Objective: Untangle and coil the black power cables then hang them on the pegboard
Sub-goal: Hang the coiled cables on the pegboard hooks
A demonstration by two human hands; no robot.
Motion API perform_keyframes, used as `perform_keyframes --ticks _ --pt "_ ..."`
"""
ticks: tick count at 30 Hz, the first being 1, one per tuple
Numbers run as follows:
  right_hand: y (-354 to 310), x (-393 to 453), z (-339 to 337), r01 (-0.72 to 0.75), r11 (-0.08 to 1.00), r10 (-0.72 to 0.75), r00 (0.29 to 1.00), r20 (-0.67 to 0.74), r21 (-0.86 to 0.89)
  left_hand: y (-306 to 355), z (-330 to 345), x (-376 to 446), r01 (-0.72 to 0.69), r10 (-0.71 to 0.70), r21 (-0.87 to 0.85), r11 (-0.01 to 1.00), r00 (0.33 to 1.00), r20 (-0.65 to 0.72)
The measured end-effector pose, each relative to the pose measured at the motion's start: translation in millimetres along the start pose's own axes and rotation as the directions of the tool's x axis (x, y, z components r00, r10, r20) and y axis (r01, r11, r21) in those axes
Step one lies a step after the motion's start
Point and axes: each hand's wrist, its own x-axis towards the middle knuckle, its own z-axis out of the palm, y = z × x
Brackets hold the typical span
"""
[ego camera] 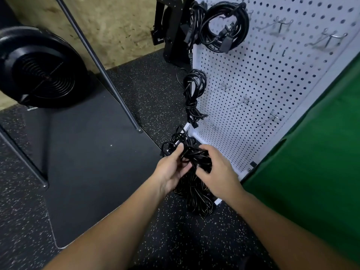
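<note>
Both hands' grip — left hand (pixel 171 168), right hand (pixel 218 168) — holding tangled cable bundle (pixel 194 184), beside pegboard (pixel 253 90)

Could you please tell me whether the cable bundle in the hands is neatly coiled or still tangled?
Still tangled: the cable bundle hangs in irregular, crossing loops, with the left hand and right hand both gripping its knotted top.

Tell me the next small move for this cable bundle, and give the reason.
Probably pull one loop free with the right hand while the left hand steadies the bundle. Both hands grip a knotted black mass whose strands cross; it is not yet a neat coil like the one on the pegboard.
</note>
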Motion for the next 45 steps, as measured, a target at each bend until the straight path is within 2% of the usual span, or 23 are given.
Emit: perform_keyframes --ticks 2,4,5,6,7,8,10,12,16,21,27,32,37,41,45 --pt "-1.2 13.8 -8.3 -0.039 0.999 0.04 0.999 -0.031 0.019 6.7 -5.7 -1.4 -0.02 0.018 0.132 0.991 1.0 0.018" --pt "-0.2 25.1 -15.4 -0.08 0.997 0.08 0.995 -0.053 0.003 11.9 -11.9 0.5 -0.135 0.157 0.386 0.913 0.987 -0.026" --pt "1.2 29.5 -17.5 -0.089 0.996 0.088 0.995 -0.037 -0.015 14.6 -18.5 4.3 -0.252 0.32 0.565 0.786 0.947 -0.023" --pt "2.0 32.4 -19.8 -0.086 0.996 0.086 0.996 -0.014 -0.032 18.2 -24.7 7.8 -0.361 0.461 0.688 0.63 0.887 0.043" --pt "3.0 35.5 -20.5 -0.079 0.995 0.08 0.997 0.005 -0.058 22.8 -29.0 10.3 -0.451 0.52 0.757 0.473 0.836 0.174" --pt "2.6 37.9 -20.2 -0.069 0.994 0.07 0.997 0.015 -0.085 27.1 -31.8 13.3 -0.527 0.505 0.765 0.369 0.805 0.311" --pt "1.0 43.1 -16.7 -0.042 0.994 0.045 0.999 0.025 -0.1 35.0 -26.6 17.7 -0.587 0.4 0.743 0.323 0.796 0.454" --pt "1.8 48.9 -11.6 -0.01 0.998 0.012 0.999 0.04 -0.059 37.9 -19.6 26.0 -0.635 0.363 0.701 0.325 0.768 0.528" --pt "3.3 55.7 -5.7 -0.044 0.987 0.045 0.999 0.002 0.157 40.5 -12.0 41.7 -0.621 0.411 0.7 0.352 0.774 0.481" --pt "15.8 69.3 0.6 -0.123 0.933 0.103 0.992 0.077 0.338 40.4 -6.1 53.3 -0.621 0.442 0.743 0.25 0.756 0.484" --pt "27.8 89.4 8.1 -0.1 0.947 0.105 0.994 0.001 0.307 46.0 2.2 67.9 -0.641 0.49 0.761 0.1 0.698 0.523" --pt "31.2 111.3 29.8 -0.035 0.979 0.036 0.999 -0.005 0.199 49.1 -17.0 95.0 -0.593 0.524 0.787 0.171 0.731 0.437" --pt "43.7 141.6 50.3 -0.102 0.987 0.094 0.993 0.074 0.124 36.7 -35.9 133.1 -0.518 0.524 0.803 0.295 0.79 0.318" --pt "61.3 155.5 44.6 -0.197 0.955 0.223 0.97 -0.101 0.22 31.9 -44.5 163.1 -0.49 0.515 0.804 0.338 0.811 0.278" --pt "68.6 177.8 35.4 -0.239 0.929 0.27 0.96 -0.077 0.282 29.9 -41.6 180.9 -0.487 0.518 0.762 0.426 0.822 0.236"
